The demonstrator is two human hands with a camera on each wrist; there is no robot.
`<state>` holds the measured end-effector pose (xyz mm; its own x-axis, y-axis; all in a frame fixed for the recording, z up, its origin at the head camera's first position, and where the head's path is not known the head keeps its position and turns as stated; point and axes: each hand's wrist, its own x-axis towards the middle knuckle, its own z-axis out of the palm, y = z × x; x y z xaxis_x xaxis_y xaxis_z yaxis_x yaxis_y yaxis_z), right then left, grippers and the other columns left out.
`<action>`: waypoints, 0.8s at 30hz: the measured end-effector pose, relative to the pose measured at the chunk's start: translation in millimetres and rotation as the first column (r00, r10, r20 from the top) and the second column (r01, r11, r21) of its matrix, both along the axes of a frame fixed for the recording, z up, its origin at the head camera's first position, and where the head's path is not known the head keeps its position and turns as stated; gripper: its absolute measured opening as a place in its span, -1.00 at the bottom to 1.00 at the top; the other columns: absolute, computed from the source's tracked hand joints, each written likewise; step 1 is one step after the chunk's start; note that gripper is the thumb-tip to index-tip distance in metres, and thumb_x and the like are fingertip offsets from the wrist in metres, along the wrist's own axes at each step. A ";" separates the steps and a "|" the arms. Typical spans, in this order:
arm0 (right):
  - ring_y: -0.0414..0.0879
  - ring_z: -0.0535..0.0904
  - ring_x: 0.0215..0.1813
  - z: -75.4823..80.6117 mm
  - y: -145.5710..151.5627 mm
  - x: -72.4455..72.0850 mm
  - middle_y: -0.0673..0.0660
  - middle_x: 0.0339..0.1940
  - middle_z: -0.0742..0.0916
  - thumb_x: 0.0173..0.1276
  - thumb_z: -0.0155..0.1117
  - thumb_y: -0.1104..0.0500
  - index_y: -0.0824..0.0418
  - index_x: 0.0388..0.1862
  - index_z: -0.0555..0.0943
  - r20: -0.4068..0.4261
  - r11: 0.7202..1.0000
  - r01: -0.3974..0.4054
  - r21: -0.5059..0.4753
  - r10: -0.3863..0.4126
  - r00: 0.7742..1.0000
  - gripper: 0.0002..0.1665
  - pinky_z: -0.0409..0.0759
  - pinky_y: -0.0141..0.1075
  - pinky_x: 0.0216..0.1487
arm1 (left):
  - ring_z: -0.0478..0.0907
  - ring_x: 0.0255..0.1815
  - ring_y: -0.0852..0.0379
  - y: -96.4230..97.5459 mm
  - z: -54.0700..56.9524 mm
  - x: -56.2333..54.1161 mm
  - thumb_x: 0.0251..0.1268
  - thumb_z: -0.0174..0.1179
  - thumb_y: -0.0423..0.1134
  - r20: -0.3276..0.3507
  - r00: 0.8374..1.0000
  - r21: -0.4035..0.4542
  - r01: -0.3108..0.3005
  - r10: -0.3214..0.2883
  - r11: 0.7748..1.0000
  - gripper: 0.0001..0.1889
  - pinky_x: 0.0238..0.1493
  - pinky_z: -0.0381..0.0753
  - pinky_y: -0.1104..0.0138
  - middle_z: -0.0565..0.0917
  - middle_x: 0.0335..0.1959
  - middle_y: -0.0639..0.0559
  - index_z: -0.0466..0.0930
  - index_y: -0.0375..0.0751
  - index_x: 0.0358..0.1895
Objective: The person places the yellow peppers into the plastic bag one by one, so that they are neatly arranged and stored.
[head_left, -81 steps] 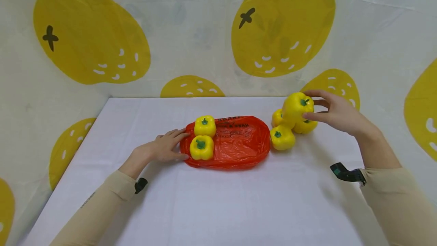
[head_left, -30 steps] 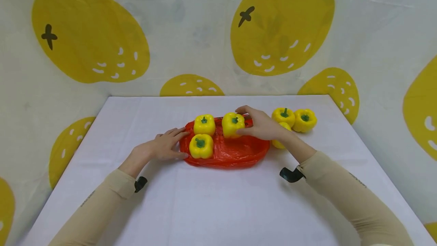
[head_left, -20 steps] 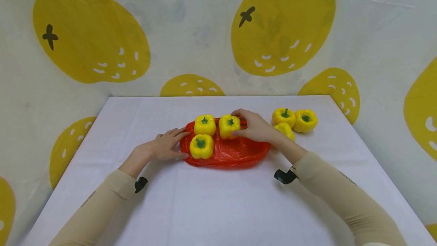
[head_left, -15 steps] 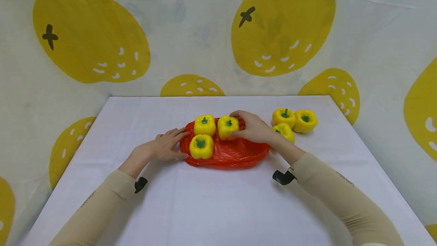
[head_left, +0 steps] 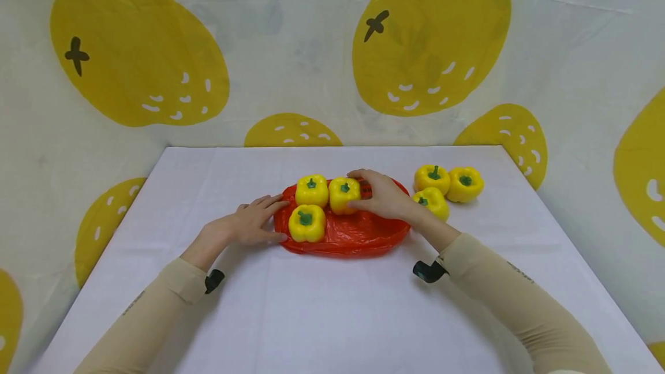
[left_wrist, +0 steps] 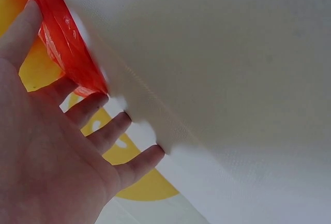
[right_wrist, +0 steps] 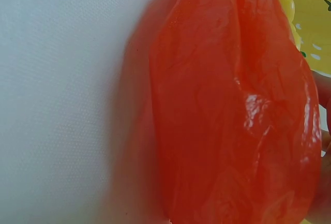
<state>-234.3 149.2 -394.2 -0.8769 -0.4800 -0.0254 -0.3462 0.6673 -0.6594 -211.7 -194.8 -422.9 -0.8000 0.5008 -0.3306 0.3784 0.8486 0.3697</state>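
Observation:
A raised oval shape covered in red plastic bag film (head_left: 363, 238) lies mid-table. Two yellow bell peppers stand on its left part, one at the back (head_left: 312, 190) and one in front (head_left: 307, 223). My right hand (head_left: 384, 195) holds a third bell pepper (head_left: 344, 195) between thumb and fingers, close beside the back one. My left hand (head_left: 251, 223) rests at the left edge of the red film, fingers spread and fairly straight. In the left wrist view its thumb and a fingertip touch the film (left_wrist: 64, 32). In the right wrist view the film (right_wrist: 232, 120) hides most of my right hand.
To the right of the red film sit three more yellow bell peppers, at the back (head_left: 431, 179), far right (head_left: 464, 183) and front (head_left: 433, 202). The white table (head_left: 322, 310) ends at a curtain (head_left: 291, 45) printed with big yellow fruit.
My right hand has lifted a pepper from the right-hand group, carried it left over the red film and slid it up to the back pepper. My left hand stays put.

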 end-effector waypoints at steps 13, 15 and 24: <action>0.10 0.50 0.35 9.0 15.2 2.3 0.14 0.35 0.58 0.28 0.56 -0.04 0.16 0.48 0.39 0.039 0.997 0.010 -0.077 -0.007 0.999 -0.12 0.56 0.05 0.28 | -0.08 0.63 -0.26 -0.6 0.3 1.7 0.32 0.28 0.25 -0.014 1.000 0.013 0.005 -0.005 1.000 -0.06 0.44 0.00 -0.39 0.06 0.66 -0.17 0.11 -0.04 0.65; 0.13 0.50 0.35 10.4 21.3 1.7 0.16 0.35 0.59 0.28 0.56 -0.04 0.15 0.46 0.40 0.042 0.996 0.014 -0.093 -0.010 0.999 -0.14 0.58 0.06 0.25 | -0.08 0.64 -0.26 -0.3 1.0 2.2 0.33 0.28 0.23 -0.015 1.000 0.019 0.005 -0.004 1.000 -0.06 0.45 0.00 -0.38 0.06 0.66 -0.17 0.11 -0.06 0.65; 0.21 0.48 0.38 29.5 53.5 6.3 0.20 0.35 0.58 0.35 0.51 0.03 0.13 0.38 0.50 0.045 0.992 0.032 -0.125 -0.026 0.999 -0.33 0.61 0.07 0.21 | -0.08 0.63 -0.26 0.3 1.1 1.6 0.32 0.28 0.24 -0.011 1.000 0.010 0.004 -0.004 1.000 -0.06 0.46 0.00 -0.37 0.06 0.66 -0.18 0.11 -0.06 0.65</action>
